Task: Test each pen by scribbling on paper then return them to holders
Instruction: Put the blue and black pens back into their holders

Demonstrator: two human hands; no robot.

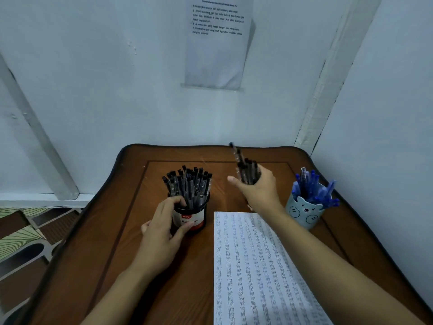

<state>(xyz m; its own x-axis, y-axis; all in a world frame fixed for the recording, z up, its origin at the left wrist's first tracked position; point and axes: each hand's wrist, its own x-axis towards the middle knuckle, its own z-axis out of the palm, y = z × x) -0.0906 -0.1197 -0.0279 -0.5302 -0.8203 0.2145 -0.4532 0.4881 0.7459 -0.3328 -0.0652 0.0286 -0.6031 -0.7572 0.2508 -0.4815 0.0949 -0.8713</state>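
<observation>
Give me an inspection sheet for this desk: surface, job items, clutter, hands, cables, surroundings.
Surface: brown wooden table with a dark edge, set into a wall corner.
Job's things: holder packed with black pens; bear cup packed with blue pens; paper covered in rows of marks, lying right of centre.
Clutter: nothing seen.
Hands: left hand grips the holder, fingers at its rim; right hand holds a bundle of black pens above the table.
Cables: nothing seen.
Surroundings: white walls; printed sheet stuck to the wall; patterned floor at left.
</observation>
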